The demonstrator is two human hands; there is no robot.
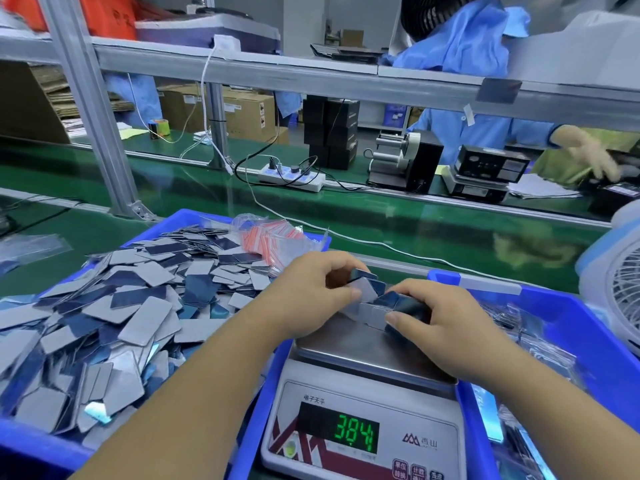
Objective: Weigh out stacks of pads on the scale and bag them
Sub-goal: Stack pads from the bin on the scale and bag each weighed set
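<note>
The stack of pads (372, 299) lies on the scale (367, 348), pinched by my left hand (308, 296) and right hand (440, 320) at its two ends. They seem thin, light and slippery, so I hold the edges. Loose pads fill the blue bin (41, 445) beside the green conveyor (381, 216).

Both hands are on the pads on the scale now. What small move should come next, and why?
Probably square the pads into one neat stack and let go. The left hand and right hand both grip them, fanned and tilted, over the scale platform, so the green display may not show the true weight while the hands bear on them.
</note>
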